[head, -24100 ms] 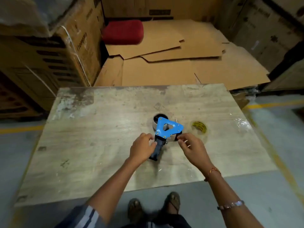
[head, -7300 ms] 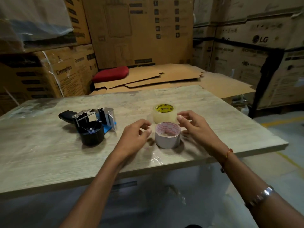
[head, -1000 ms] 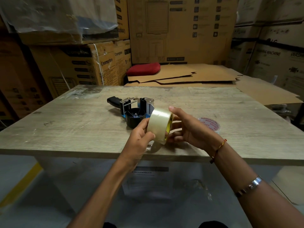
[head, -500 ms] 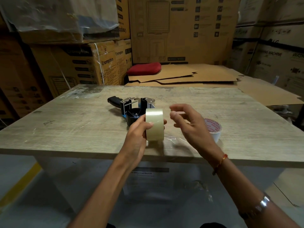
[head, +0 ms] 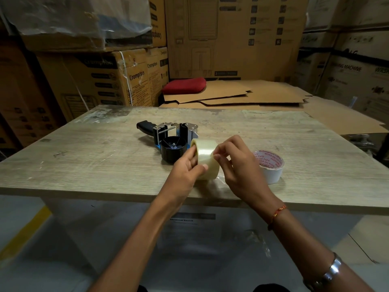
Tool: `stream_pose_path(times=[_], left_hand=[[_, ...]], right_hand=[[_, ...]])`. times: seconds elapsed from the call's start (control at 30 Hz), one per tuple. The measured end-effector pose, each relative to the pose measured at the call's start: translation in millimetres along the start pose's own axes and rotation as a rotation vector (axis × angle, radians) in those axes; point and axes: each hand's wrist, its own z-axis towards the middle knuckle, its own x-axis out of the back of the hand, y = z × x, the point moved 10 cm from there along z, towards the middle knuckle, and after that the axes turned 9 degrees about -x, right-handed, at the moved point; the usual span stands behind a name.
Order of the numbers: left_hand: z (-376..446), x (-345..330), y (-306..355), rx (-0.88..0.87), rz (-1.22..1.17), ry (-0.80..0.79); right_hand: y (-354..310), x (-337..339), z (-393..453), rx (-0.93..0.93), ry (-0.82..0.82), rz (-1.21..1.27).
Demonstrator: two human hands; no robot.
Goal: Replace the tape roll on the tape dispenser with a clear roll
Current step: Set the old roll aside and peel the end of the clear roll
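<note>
I hold a clear tape roll upright just above the wooden table, near its front edge. My left hand grips the roll from the left. The fingertips of my right hand press against the roll's outer band on its right side. Just behind the roll lies the tape dispenser on its side, with a black handle, a blue frame and a bare black hub. A white roll with red print on its core lies flat to the right of my right hand.
Stacked cardboard boxes stand close behind and to both sides of the table. Flattened cardboard sheets and a red cushion lie beyond the far edge. A scrap of clear film hangs below the table front.
My right hand was off the clear roll half a second ago and now has its fingertips on the outer band. The left hand keeps the roll in about the same place.
</note>
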Motion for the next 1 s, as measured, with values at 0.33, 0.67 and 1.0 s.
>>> stream_pose_path(times=[0.33,0.67,1.0], left_hand=[[-4,1,2,-0.060,0.095,-0.011],[-3,-5,-1,-0.046,0.119,-0.128],[7,-1,0,-0.107,0.256,-0.152]], right_hand=[[-14,-3,9,0.083,-0.056,-0.199],[-20,-4,20,0.084,-0.160,-0.383],[-13,3,26,0.032,-0.298,-0.410]])
